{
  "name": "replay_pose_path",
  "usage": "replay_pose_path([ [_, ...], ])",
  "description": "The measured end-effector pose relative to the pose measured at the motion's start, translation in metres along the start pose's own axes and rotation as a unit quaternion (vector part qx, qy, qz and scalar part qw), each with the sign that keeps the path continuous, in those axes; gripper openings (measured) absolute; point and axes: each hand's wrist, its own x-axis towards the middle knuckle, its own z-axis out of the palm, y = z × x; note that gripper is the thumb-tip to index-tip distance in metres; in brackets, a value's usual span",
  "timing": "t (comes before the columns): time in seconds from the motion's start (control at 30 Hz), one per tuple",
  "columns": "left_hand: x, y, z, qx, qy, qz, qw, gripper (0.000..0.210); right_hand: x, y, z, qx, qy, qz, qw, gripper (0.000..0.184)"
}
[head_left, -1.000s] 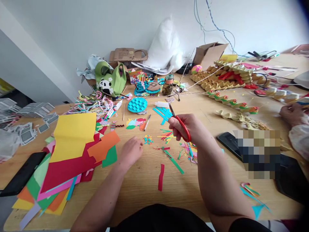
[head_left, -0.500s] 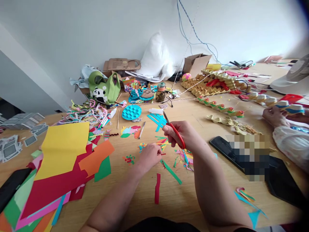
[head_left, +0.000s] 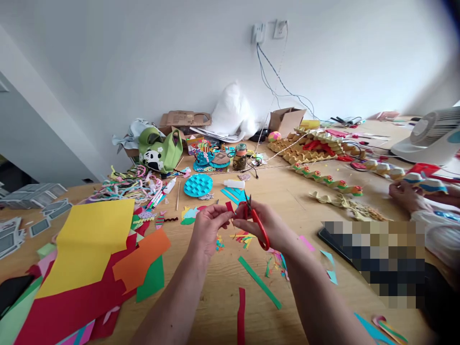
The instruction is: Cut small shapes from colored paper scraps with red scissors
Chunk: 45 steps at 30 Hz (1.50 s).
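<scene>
My left hand [head_left: 207, 226] pinches a small red paper strip [head_left: 229, 207] between thumb and fingers. My right hand [head_left: 268, 221] is closed round red-handled scissors [head_left: 261, 231], their dark blades pointing up and slightly parted just right of the strip. Whether the blades touch the paper I cannot tell. Below the hands lie thin coloured paper strips [head_left: 246, 239] and tiny blue and yellow snippets [head_left: 219, 243]. A longer green strip [head_left: 259, 282] and a red strip [head_left: 241, 316] lie nearer to me.
Coloured paper sheets [head_left: 95, 239] cover the left side. A blue paper plate [head_left: 198, 185], a white tube [head_left: 234, 184] and a glass jar [head_left: 239, 159] stand beyond my hands. At right, another person's hand [head_left: 408, 195] holds a painted egg-carton strip [head_left: 427, 183].
My left hand has come up from the tabletop with the red strip. The scissors have come down beside it, their blades now parted. The view has tilted up.
</scene>
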Motion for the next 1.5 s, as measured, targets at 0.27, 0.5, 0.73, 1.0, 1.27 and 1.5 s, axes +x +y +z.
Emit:
replay_pose_path([
  [0.27, -0.004, 0.008, -0.009, 0.04, -0.036, -0.007, 0.999, 0.02, 0.005, 0.01, 0.013, 0.001, -0.013, -0.004, 1.0, 0.011],
  [0.5, 0.002, 0.008, -0.019, 0.066, 0.002, 0.041, 0.997, 0.014, 0.005, 0.009, 0.015, -0.123, 0.056, -0.009, 0.991, 0.02],
  [0.73, 0.01, 0.011, -0.026, 0.003, 0.111, 0.099, 0.989, 0.014, -0.004, 0.002, 0.02, -0.143, -0.009, 0.038, 0.989, 0.038],
  [1.0, 0.004, 0.015, -0.018, -0.056, 0.135, 0.096, 0.985, 0.016, 0.002, 0.013, 0.036, -0.054, -0.11, 0.107, 0.987, 0.047],
  [1.27, -0.001, 0.01, -0.01, -0.036, 0.119, 0.072, 0.99, 0.015, 0.005, 0.019, 0.036, -0.006, -0.099, 0.118, 0.988, 0.048],
  [1.5, 0.0, 0.008, -0.008, -0.037, 0.098, 0.056, 0.993, 0.013, 0.006, 0.017, 0.035, 0.021, -0.093, 0.11, 0.989, 0.047],
])
